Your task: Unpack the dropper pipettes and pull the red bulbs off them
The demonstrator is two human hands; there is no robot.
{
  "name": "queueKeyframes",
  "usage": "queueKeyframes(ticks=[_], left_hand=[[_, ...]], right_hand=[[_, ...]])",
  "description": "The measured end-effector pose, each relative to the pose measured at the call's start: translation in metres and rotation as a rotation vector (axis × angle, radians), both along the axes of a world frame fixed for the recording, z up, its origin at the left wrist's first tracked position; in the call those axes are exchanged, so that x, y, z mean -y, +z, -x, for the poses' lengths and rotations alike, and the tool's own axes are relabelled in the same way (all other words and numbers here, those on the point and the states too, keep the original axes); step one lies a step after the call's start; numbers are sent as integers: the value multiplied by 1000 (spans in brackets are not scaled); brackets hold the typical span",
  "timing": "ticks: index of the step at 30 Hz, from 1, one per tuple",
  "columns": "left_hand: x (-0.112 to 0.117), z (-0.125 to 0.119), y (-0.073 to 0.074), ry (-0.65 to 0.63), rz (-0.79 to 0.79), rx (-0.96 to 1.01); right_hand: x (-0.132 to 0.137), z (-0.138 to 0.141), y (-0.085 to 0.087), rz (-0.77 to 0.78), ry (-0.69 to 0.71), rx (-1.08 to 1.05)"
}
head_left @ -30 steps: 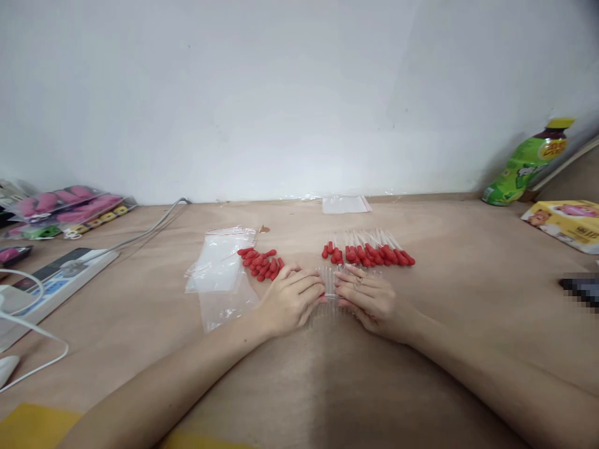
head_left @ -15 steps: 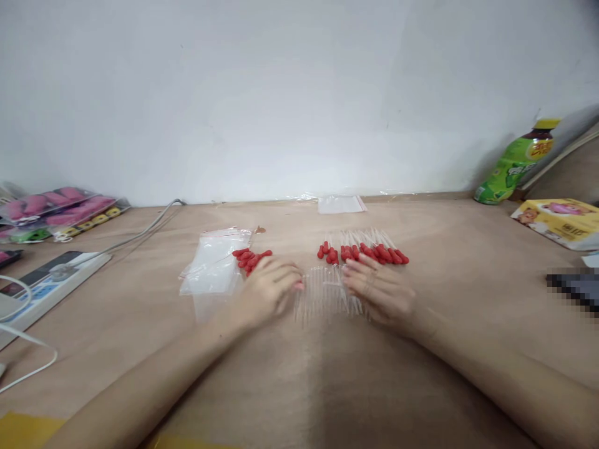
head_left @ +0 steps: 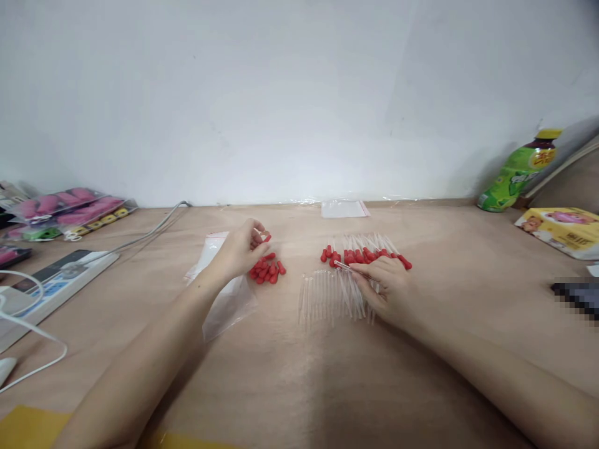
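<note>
Ok so your left hand point(head_left: 242, 248) is pinching a red bulb point(head_left: 267, 239) at its fingertips, other fingers curling in, just off the far side of the pile of loose bulbs point(head_left: 268, 271). Your right hand point(head_left: 387, 285) is pinching a clear tube point(head_left: 344, 266) between thumb and fingers, and that tube is pointing out to the left. Your row of bare tubes point(head_left: 322, 296) is lying on the near side of it, partly under that hand. Bulb-topped tubes point(head_left: 369, 252) are sitting just beyond, on the far side. Plastic bags point(head_left: 230, 312) are lying left of the pile, partly under your left forearm.
</note>
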State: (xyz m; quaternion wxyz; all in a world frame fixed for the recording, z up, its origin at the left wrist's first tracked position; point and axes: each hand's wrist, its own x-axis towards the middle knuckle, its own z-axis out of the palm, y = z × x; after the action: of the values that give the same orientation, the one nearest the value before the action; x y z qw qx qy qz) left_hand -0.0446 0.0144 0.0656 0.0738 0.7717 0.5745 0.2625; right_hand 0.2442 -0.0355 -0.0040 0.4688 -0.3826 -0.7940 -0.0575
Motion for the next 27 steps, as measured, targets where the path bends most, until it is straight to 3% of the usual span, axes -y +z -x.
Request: queueKeyframes(ticks=[5, 9, 19, 27], left_hand=[[-14, -1, -16, 10, -53, -239], [-21, -2, -22, -7, -40, -254], [-17, -1, -22, -42, 65, -266], [-9, -10, -16, -18, -1, -369]], right_hand=[[0, 6, -2, -19, 12, 42], [0, 9, -8, -41, 25, 52], [0, 12, -10, -31, 39, 163], [9, 16, 1, 101, 111, 340]])
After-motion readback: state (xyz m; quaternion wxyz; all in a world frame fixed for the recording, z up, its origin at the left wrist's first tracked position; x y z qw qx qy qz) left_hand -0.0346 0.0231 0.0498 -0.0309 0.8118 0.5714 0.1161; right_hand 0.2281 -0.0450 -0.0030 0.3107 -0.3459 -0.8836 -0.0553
